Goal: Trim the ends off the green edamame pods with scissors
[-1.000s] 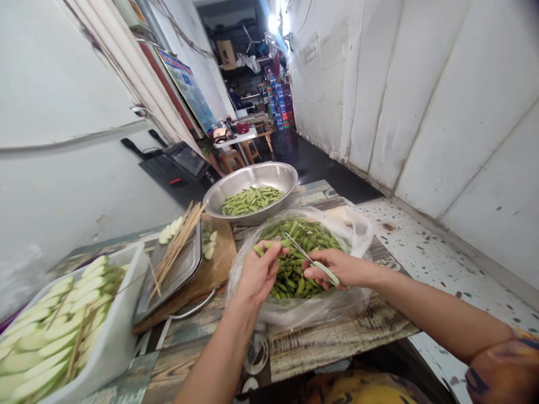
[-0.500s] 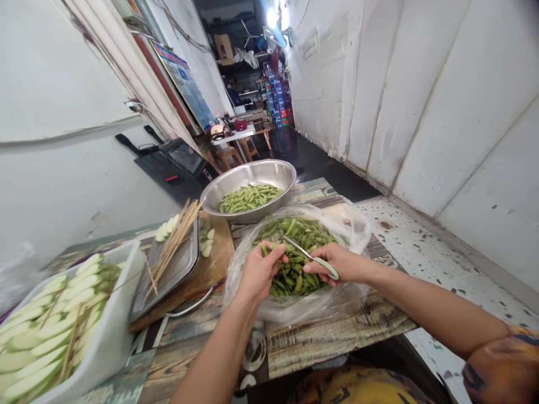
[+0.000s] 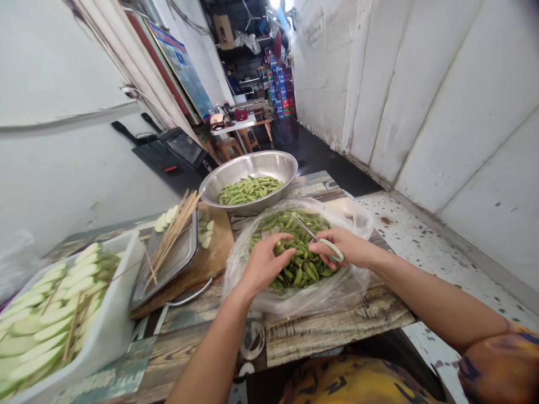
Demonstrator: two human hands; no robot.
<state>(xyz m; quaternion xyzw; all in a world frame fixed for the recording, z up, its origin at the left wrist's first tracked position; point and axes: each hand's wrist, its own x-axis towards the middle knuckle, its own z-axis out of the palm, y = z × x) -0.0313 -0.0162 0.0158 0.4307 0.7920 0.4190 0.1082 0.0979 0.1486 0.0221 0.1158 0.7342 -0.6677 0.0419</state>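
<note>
Both hands are down in the plastic bag (image 3: 295, 300) of green pods (image 3: 301, 269), which sits on the bench (image 3: 337, 328) right in front of the person. The left hand (image 3: 261, 264) comes in palm down, wrist bent, thumb and fingers pinched on one pod (image 3: 279, 247) at the top of the heap. The right hand (image 3: 349, 248) is clamped round the pale green handles of the scissors (image 3: 309, 231). The blades point away and to the left over the pile, and they look about closed. The two hands sit close, just apart, forearms angling in from either side.

To do this well, I'd say lift that pod clear of its neighbours and hold it near the middle with the tip poking out. Keep the thumb back from the blades and snip only the very end.

Just behind the bag, the steel bowl (image 3: 252, 168) holds a shallower layer of pods. Off to the left, a tray (image 3: 181, 264) carries skewers (image 3: 172, 235).
</note>
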